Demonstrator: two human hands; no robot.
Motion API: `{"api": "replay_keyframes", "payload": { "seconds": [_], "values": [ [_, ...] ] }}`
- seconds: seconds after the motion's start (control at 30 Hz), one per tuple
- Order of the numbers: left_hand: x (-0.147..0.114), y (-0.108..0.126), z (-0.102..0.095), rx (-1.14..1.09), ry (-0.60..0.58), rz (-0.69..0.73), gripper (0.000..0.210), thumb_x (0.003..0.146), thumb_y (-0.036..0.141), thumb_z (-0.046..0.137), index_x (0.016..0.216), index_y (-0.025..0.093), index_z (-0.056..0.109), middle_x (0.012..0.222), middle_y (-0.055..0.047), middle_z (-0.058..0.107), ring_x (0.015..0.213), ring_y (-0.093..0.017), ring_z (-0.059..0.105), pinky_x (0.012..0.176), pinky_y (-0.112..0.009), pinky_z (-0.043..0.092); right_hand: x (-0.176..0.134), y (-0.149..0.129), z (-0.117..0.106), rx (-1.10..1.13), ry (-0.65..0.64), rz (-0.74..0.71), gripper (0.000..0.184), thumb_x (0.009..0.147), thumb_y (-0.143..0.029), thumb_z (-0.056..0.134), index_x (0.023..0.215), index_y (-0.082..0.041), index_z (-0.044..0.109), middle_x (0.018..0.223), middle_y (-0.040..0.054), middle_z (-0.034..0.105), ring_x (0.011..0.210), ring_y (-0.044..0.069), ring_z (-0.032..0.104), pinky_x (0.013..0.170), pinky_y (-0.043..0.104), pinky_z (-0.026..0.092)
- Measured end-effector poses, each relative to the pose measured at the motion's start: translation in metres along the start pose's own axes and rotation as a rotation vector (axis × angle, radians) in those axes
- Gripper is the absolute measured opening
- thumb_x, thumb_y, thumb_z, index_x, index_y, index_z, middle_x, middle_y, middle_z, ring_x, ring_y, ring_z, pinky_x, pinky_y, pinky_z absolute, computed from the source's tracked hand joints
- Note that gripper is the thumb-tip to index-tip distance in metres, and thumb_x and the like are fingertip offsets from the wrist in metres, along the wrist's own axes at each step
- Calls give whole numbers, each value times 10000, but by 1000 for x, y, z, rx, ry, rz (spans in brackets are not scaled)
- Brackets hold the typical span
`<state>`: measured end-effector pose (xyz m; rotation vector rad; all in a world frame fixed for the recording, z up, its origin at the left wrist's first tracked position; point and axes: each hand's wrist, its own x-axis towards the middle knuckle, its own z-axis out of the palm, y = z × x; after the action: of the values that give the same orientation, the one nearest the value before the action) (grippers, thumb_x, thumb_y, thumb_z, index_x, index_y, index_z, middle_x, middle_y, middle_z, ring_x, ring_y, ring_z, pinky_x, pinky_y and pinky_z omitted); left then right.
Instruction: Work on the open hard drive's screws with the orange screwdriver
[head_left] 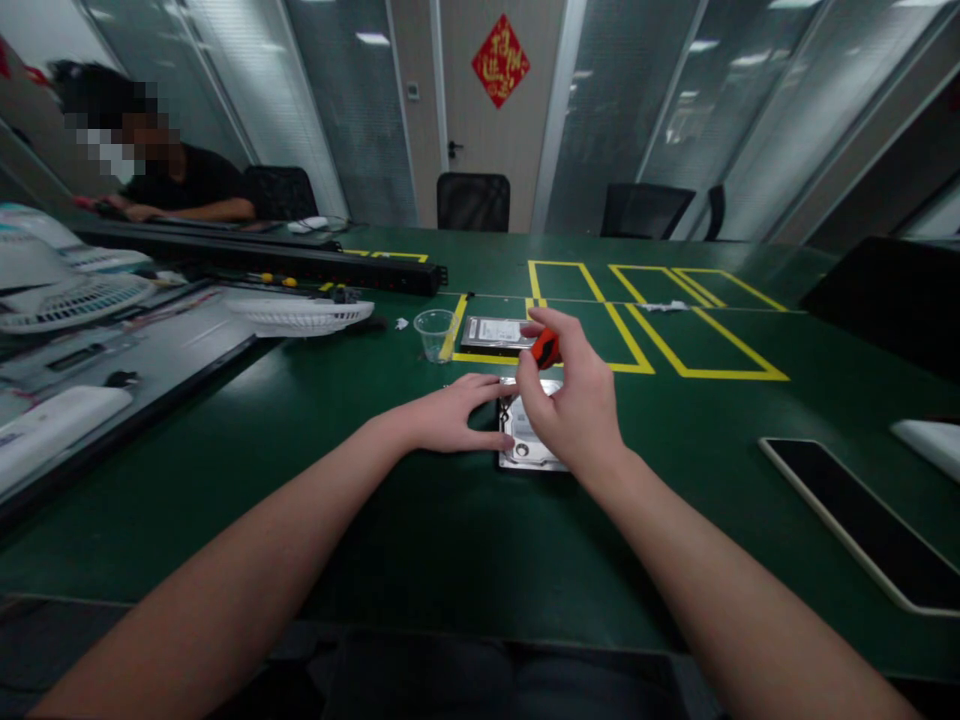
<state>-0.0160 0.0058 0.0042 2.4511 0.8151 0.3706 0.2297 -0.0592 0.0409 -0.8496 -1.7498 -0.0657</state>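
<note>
2 drives (pixel 534 456), green table (pixel 360 570), glass walls (pixel 630 110)

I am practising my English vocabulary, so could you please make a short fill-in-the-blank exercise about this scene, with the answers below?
1. The left hand touches the nearer hard drive, while the right hand grips a red and ____ tool.
2. The farther hard drive lies to the ____ of the transparent cup.
3. The lines of tape on the green table are ____.
4. A red diamond-shaped decoration hangs on the ____.

Missing words: black; right; yellow; door.
</note>
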Motion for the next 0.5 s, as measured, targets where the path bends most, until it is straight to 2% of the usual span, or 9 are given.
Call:
{"api": "replay_keyframes", "payload": {
  "seconds": [0.17,0.3,0.5],
  "values": [
    [-1,-1,1,2,10,1,1014,1100,873,897,1926,350,627,2037,-180,563,1910,-519,496,1577,-772,419,3,-1,-1,-42,32,-36,366,1203,-288,735,1566,-312,776,1404,119,898,1242,335,872,1097,556,789],
    [0,-1,0,4,0,-8,1044,1100,890,885,1948,356,591,2053,-169,545,1931,-510,471,1588,-777,398,4,0,-2,-76,42,-27,342,1203,-311,766,1543,-309,811,1326,112,881,1169,328,854,1018,519,787],
    [-1,0,-1,5,-17,-39,1059,1093,919,876,1952,369,588,2087,-152,500,1946,-509,445,1589,-779,399,2,-1,-1,5,33,-12,447,1213,-217,642,1636,-299,759,1472,134,913,1243,328,895,1142,577,791]
  ]
}}
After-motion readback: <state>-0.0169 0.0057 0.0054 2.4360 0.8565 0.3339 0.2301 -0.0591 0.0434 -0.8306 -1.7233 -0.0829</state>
